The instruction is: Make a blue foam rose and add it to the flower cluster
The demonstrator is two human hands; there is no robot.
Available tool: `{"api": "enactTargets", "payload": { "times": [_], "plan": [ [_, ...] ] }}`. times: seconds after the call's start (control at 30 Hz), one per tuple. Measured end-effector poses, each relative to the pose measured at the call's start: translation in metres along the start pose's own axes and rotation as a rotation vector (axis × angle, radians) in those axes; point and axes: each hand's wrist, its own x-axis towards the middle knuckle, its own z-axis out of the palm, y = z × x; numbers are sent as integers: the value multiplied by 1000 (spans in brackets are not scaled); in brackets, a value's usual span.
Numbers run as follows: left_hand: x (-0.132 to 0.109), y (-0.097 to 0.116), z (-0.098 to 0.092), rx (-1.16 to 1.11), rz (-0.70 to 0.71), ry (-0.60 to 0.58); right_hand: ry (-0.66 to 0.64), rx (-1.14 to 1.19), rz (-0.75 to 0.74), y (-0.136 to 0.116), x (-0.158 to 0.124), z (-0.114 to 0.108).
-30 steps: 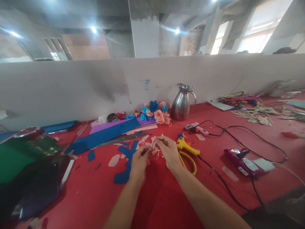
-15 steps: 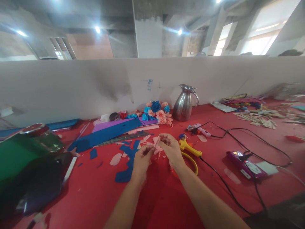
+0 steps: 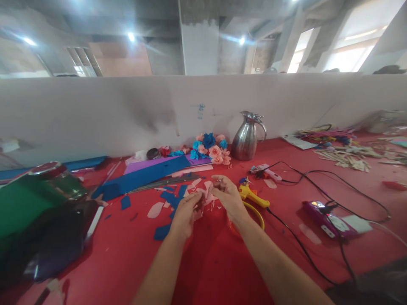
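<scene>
Over the red table (image 3: 219,271), my left hand (image 3: 187,209) and my right hand (image 3: 229,195) face each other with a pink paper piece (image 3: 208,192) between their fingertips. Both hands have thumb and fingers pinched on it; its lower part blends with scraps behind. Pink scraps (image 3: 155,210) and cut blue paper (image 3: 163,232) lie beside my left hand. A yellow glue gun (image 3: 253,198) and a yellow ring of tape (image 3: 258,216) are just right of my right hand.
Paper flowers (image 3: 211,148) and a steel jug (image 3: 246,137) stand near the wall. Long blue paper (image 3: 143,178) lies at left, beyond a lidded jar (image 3: 63,180). Black cords run from a purple power strip (image 3: 330,220) at right.
My left hand has turned slightly and its fingers have shifted beside the pink paper. My right hand has stayed nearly in place, and the view has shifted a little.
</scene>
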Motion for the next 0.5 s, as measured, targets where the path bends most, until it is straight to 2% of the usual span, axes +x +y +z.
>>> {"api": "enactTargets", "payload": {
  "times": [0.2, 0.37, 0.5],
  "plan": [
    [-2, 7, -3, 85, -11, -125, -77, -11, -27, -1, -1, -1],
    [-5, 9, -4, 159, -57, -140, -106, -46, -32, -3, -3, 0],
    [-1, 7, -5, 160, 20, -139, -88, -107, -52, -3, -2, 0]
  ]
}}
